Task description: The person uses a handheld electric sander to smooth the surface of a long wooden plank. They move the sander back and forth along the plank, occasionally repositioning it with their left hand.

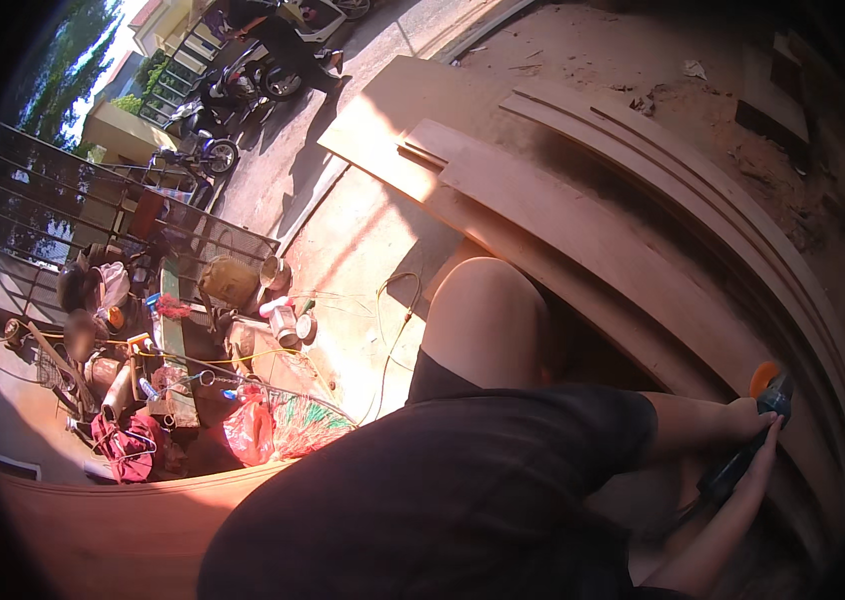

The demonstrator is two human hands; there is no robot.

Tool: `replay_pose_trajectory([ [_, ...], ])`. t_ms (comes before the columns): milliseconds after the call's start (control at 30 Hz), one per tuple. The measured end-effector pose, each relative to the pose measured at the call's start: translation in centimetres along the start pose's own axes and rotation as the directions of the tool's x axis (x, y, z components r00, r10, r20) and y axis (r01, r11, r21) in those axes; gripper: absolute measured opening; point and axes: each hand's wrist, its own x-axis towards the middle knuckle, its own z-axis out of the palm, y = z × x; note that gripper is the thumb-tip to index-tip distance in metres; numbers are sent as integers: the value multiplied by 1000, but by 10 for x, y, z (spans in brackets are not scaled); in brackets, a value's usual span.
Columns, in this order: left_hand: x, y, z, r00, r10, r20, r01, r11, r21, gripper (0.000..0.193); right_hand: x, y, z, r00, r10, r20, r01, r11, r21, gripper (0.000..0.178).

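Observation:
At the right, both my hands grip a dark angle grinder [733,470] with a teal-green head and an orange disc [763,379]. My left hand [744,418] is closed around its front part, just behind the disc. Along the grinder's body lies my right hand [765,458], its fingers partly hidden. The disc is over a long wooden board [583,225], close to its surface; whether it touches cannot be made out. Several more boards [673,180] lie stacked beside it, running from the upper middle to the lower right.
My bent knee [488,310] is against the boards. A cable [398,330] crosses the floor. On the left lies a clutter of tools, tubs and bags, including a red plastic bag [248,430]. Beyond a metal fence [43,200], motorbikes [218,155] and another person [288,45] are outside.

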Motion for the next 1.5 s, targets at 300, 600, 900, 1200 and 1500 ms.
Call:
replay_pose_trajectory([
  [300,-92,-27,-123,972,-171,-163,159,984,-84,81,-47,36,133,981,-141,134,165,968,-187,78],
  [600,-215,-45,-206,908,-405,-109,139,536,-832,77,-62,61,284,897,-45,440,336,716,-611,89],
  [900,-121,-58,-76,979,-170,-114,155,980,-126,76,-61,58,88,973,-120,199,187,914,-360,77],
  [1200,-79,21,-24,952,-250,176,264,963,-60,83,-63,38,19,992,-107,-64,107,994,-6,70],
  [1500,-153,-58,-175,937,-233,-262,195,967,-164,81,-62,75,197,958,-166,232,225,940,-258,76],
])
